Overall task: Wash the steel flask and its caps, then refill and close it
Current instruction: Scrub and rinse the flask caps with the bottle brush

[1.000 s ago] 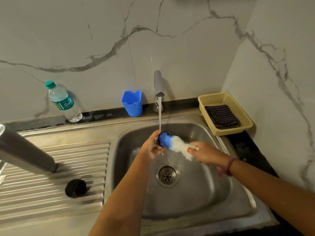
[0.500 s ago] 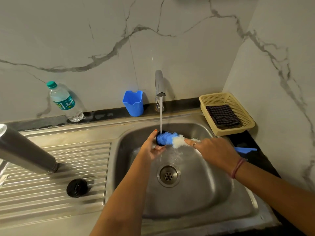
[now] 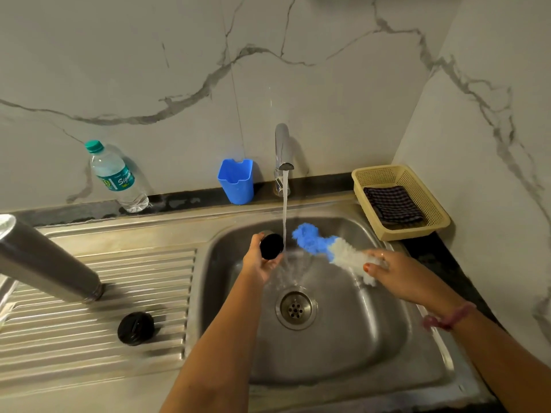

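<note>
While our left hand [image 3: 262, 260] holds the steel cap [image 3: 270, 246] beside the tap stream [image 3: 284, 210], our right hand [image 3: 393, 272] grips the bottle brush [image 3: 331, 248]; we should turn the cap's mouth under the water and rinse fully.

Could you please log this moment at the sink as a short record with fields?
left hand: left hand holds the cap beside the water stream
right hand: right hand grips the brush, clear of the cap
tap: tap running
flask: steel flask leaning on the drainboard, mouth down
other cap: black cap on the drainboard
</note>
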Available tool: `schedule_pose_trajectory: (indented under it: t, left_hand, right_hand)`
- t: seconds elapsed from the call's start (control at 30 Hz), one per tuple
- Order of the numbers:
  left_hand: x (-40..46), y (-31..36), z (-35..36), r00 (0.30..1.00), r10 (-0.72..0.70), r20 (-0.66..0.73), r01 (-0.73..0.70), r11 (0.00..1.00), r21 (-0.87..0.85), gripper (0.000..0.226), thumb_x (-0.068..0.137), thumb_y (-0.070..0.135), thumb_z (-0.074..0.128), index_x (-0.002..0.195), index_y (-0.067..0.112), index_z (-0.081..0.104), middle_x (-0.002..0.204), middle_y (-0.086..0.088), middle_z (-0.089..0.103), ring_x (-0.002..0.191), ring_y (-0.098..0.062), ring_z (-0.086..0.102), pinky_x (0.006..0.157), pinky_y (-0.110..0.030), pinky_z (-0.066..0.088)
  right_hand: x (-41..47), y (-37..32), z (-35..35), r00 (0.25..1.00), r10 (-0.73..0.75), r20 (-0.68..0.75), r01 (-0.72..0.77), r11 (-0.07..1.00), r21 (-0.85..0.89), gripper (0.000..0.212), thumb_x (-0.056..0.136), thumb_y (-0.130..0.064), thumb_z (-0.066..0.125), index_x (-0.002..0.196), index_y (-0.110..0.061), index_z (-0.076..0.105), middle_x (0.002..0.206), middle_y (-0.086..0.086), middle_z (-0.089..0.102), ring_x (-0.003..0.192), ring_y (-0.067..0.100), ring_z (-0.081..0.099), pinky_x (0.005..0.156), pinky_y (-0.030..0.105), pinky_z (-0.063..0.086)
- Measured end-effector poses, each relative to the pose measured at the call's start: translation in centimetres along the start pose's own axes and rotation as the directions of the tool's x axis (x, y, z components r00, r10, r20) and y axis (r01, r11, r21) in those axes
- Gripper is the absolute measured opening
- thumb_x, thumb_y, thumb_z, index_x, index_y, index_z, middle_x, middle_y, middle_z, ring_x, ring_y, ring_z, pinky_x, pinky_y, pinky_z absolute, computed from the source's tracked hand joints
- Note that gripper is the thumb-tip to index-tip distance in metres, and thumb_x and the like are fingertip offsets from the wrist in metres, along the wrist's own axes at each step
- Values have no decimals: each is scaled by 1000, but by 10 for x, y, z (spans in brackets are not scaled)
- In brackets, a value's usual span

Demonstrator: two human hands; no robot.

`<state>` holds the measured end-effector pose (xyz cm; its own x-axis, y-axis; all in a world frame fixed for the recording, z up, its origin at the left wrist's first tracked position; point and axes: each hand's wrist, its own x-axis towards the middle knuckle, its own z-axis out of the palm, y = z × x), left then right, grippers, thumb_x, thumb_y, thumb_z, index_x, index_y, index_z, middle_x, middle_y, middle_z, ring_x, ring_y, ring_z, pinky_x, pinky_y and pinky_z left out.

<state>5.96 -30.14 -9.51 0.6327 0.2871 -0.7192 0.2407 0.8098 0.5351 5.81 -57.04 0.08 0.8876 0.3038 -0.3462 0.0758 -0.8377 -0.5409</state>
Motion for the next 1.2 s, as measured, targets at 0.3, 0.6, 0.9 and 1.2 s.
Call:
schedule_pose_trajectory:
  t: [0.3,0.6,0.9,1.2]
  left_hand:
    - [-5,-19,7,993,-76,86,70,994,80,25,90,27,69,102,8,60,98,-15,63,89,-25,64,85,-38,55]
    - [2,-24,4,998,-63,-18,64,996,58,39,85,30,74,112,6,60,117,-16,64,88,-26,67,65,-36,59]
    - [1,-29,9,999,46,16,-48,986,160,32,90,29,70,106,2,64,95,-14,69,71,-18,64,55,-25,51]
    - [-4,-28,-1,975,145,166,-170,975,146,11,100,20,57,104,11,61,104,-9,70,96,-21,66,80,-30,49]
  right_hand:
    - [-4,-11,61,985,-51,-166,67,994,91,44,97,-35,50,140,-32,44,103,3,69,80,13,62,63,22,46]
    - [-21,-31,77,972,-117,-206,88,985,-146,43,102,-37,37,145,-38,33,96,1,69,79,16,61,61,26,40]
    - [3,-30,76,978,-76,-193,74,997,-18,43,101,-34,38,143,-31,39,98,1,71,84,18,65,73,33,52]
    - [9,-21,65,985,-32,-167,68,976,209,43,100,-33,42,142,-23,43,117,5,65,86,12,55,63,18,41]
